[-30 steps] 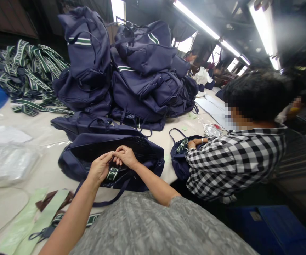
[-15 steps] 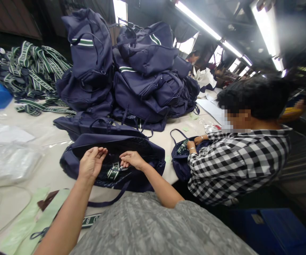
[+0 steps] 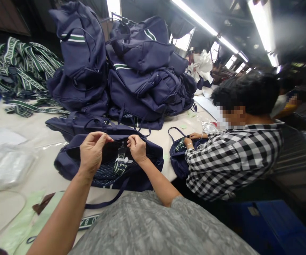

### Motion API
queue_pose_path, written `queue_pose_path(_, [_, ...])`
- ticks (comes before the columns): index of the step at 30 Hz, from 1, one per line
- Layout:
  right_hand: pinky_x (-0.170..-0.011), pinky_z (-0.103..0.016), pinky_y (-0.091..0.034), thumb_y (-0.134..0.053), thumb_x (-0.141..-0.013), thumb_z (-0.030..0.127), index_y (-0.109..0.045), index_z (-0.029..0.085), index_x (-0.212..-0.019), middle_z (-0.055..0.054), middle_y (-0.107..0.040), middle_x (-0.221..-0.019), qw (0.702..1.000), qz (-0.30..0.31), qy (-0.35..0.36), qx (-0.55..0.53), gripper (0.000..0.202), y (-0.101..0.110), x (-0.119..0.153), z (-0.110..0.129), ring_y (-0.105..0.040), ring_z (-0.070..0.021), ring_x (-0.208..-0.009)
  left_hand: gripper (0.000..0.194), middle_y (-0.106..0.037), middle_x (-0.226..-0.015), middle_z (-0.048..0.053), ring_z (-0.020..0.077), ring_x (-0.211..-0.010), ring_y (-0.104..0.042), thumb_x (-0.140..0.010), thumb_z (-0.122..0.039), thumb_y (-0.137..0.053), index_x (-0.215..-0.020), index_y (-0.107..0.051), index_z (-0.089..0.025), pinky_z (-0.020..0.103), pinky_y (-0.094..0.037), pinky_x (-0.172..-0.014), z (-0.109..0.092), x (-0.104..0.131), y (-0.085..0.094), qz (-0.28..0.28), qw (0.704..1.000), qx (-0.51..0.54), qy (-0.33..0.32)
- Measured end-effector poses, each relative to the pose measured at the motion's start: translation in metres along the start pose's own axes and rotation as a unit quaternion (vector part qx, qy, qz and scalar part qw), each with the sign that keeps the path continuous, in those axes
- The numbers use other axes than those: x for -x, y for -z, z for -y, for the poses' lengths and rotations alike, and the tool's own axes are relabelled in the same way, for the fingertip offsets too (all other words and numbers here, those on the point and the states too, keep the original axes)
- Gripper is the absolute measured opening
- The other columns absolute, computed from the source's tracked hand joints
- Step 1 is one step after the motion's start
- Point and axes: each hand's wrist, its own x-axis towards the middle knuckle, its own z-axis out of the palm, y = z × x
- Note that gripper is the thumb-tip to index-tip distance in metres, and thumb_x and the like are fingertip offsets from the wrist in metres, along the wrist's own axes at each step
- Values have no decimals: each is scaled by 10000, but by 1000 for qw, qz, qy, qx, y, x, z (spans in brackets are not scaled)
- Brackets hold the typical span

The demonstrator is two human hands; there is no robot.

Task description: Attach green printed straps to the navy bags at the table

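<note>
Pale tabletop bears a bag mid-frame, gaping probably for access, left hand and right hand seemingly pinching, on what I cannot tell.

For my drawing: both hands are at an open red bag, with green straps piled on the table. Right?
In the head view, the open bag is dark blue, not red. The left hand and right hand are at it, with green straps piled on the table.
</note>
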Motion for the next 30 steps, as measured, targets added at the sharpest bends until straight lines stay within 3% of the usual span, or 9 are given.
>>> queue_pose_path(5, [-705,-237,-485,-448,-962,338,-604,208,-960,-16,-646,-814,999,5,10,-42,204,2,-5,5,-626,-121,-659,221,-641,-756,1,136,-715,-632,-766,-364,-701,-859,-618,-181,307,-517,-827,-3,0,4,8,1000,-25,-8])
queue_pose_path(7, [-663,-219,-471,-503,-939,286,-624,209,-909,14,-637,-735,995,93,15,-29,147,2,-2,-1,-607,-102,-582,235,-642,-745,4,134,-701,-625,-741,-367,-717,-849,-632,-177,292,-514,-800,11,1,13,7,999,-43,12])
queue_pose_path(10, [-583,-198,-435,-586,-873,167,-639,189,-767,46,-602,-577,958,283,-22,26,120,-4,11,-20,-571,-87,-485,301,-610,-681,-8,120,-628,-588,-652,-395,-761,-805,-641,-166,264,-506,-689,48,10,32,-31,992,-59,109])
queue_pose_path(13, [-546,-186,-421,-609,-836,101,-626,171,-693,50,-580,-509,924,366,-85,62,160,-14,30,-42,-569,-86,-467,381,-575,-620,-18,104,-530,-523,-571,-455,-773,-759,-629,-157,238,-446,-544,88,28,45,-47,974,-79,209])
queue_pose_path(15, [-531,-181,-431,-593,-840,95,-616,166,-700,47,-589,-525,919,371,-127,39,158,-21,39,-51,-573,-83,-467,411,-577,-586,-6,99,-488,-489,-535,-473,-783,-734,-632,-147,230,-401,-495,106,43,46,-28,967,-93,234])
queue_pose_path(18, [-522,-170,-455,-513,-860,65,-591,159,-747,39,-601,-568,918,355,-172,-37,167,-27,45,-58,-586,-76,-486,424,-603,-580,18,117,-502,-508,-526,-481,-789,-738,-650,-141,239,-402,-505,116,58,41,-1,966,-97,238])
queue_pose_path(21, [-542,-181,-499,-483,-856,65,-568,161,-889,42,-616,-610,923,313,-183,-128,133,-29,44,-59,-611,-83,-515,420,-611,-612,5,106,-522,-501,-573,-488,-767,-801,-659,-151,229,-401,-531,114,61,36,-6,970,-105,219])
queue_pose_path(24, [-559,-224,-548,-581,-823,158,-523,179,-1012,43,-655,-669,925,259,-173,-217,199,-29,44,-57,-647,-109,-535,431,-591,-612,-18,87,-507,-466,-617,-509,-740,-847,-655,-154,216,-379,-522,109,59,35,-6,973,-117,200])
queue_pose_path(30, [-457,-226,-528,-750,-722,307,-520,168,-920,29,-653,-579,913,196,-215,-287,334,-33,44,-55,-636,-145,-471,461,-629,-675,13,127,-590,-538,-625,-546,-724,-843,-650,-147,248,-440,-587,108,62,35,34,974,-127,187])
